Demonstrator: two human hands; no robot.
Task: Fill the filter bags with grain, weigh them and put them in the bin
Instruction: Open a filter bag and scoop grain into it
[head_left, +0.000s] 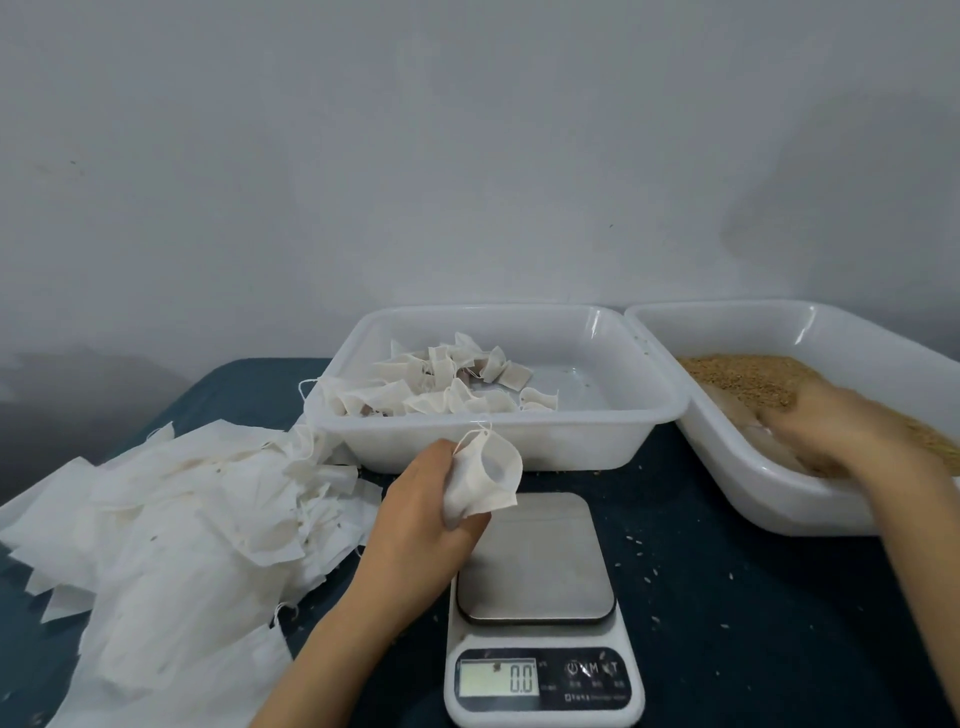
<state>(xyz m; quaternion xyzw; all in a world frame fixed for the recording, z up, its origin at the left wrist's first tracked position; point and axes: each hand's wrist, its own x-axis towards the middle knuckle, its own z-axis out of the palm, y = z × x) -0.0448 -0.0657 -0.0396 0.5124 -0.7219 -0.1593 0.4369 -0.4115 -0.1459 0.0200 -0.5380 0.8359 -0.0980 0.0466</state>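
Note:
My left hand (423, 506) grips an empty white filter bag (485, 475) with its mouth held open, just above the far left corner of the scale (540, 613). The scale's steel plate is bare and its display reads 0.0. My right hand (831, 431) is blurred and reaches down into the brown grain (743, 379) inside the right white bin (779, 501); its fingers are not plainly visible. The middle white bin (587, 431) holds several filled bags (447, 387) in its left half.
A loose heap of flat empty filter bags (171, 525) covers the table's left side. Stray grains lie on the dark blue cloth (727, 623) right of the scale. A grey wall stands close behind the bins.

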